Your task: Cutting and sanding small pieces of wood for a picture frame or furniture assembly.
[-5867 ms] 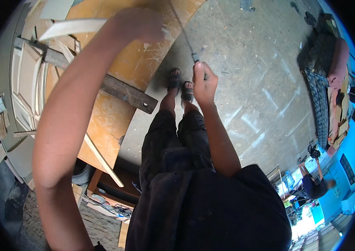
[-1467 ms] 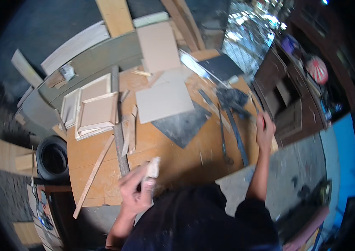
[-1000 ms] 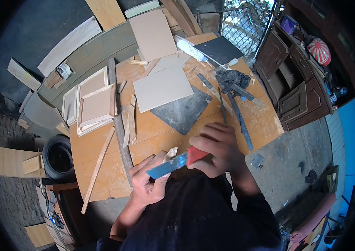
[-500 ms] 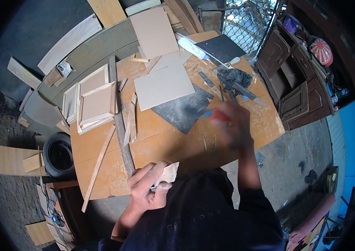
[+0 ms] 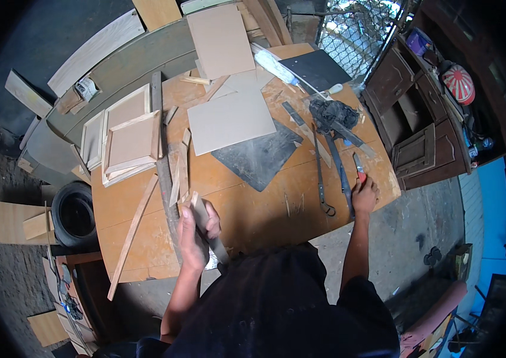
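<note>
My left hand (image 5: 192, 241) is closed around a short flat strip of wood (image 5: 199, 209), tilted over the table's near edge. A small whitish piece (image 5: 212, 260) shows below that hand; what it is I cannot make out. At the table's right edge my right hand (image 5: 366, 196) has its fingers closed on the red handle of a utility knife (image 5: 361, 173), its blade pointing away from me. Left of the knife lie a dark flat bar (image 5: 339, 167) and a thin dark tool with a looped end (image 5: 319, 179).
On the wooden table (image 5: 253, 209) are a pale board (image 5: 232, 122), a dark sheet (image 5: 257, 158), stacked wooden frames (image 5: 132, 143), a long wood strip (image 5: 133, 235) and a crumpled black bag (image 5: 333, 116). A tyre (image 5: 76, 215) stands left, a brown cabinet (image 5: 429, 158) right.
My right hand has moved right and down to the table's edge with the red-handled knife. My left hand has turned and moved slightly left; the wood strip now shows in it.
</note>
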`<act>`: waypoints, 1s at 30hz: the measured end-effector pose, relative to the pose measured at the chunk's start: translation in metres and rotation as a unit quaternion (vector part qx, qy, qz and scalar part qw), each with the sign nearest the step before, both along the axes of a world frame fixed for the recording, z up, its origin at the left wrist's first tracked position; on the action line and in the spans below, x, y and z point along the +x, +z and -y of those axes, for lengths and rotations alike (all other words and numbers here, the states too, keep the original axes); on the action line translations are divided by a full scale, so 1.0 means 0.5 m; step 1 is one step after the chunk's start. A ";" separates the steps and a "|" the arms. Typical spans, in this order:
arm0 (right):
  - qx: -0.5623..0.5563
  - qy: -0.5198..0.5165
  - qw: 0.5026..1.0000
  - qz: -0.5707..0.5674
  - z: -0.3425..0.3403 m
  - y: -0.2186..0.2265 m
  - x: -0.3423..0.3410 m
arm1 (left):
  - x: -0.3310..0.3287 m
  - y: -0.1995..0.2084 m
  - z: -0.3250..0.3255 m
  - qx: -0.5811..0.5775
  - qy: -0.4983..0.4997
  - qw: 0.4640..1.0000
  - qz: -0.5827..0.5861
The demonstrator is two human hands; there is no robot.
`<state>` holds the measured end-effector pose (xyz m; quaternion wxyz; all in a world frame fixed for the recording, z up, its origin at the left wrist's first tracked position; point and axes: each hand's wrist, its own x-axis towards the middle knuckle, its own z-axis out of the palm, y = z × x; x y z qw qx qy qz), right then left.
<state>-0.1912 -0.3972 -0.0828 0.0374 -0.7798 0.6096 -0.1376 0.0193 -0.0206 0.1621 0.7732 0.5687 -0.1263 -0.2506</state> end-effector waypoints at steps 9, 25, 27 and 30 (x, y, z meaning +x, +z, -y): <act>0.227 0.297 0.898 0.230 -0.136 0.176 0.129 | 0.082 -0.008 0.051 -0.196 -0.052 0.967 -0.157; 0.297 0.348 0.751 0.477 -0.279 0.254 0.175 | 0.163 -0.405 0.183 0.567 -0.136 0.590 0.559; 0.286 0.310 0.761 0.493 -0.270 0.241 0.144 | 0.158 -0.414 0.182 0.604 -0.225 0.600 0.474; 0.181 0.311 0.824 0.438 -0.268 0.209 0.116 | 0.116 -0.437 0.156 0.582 -0.136 0.588 0.545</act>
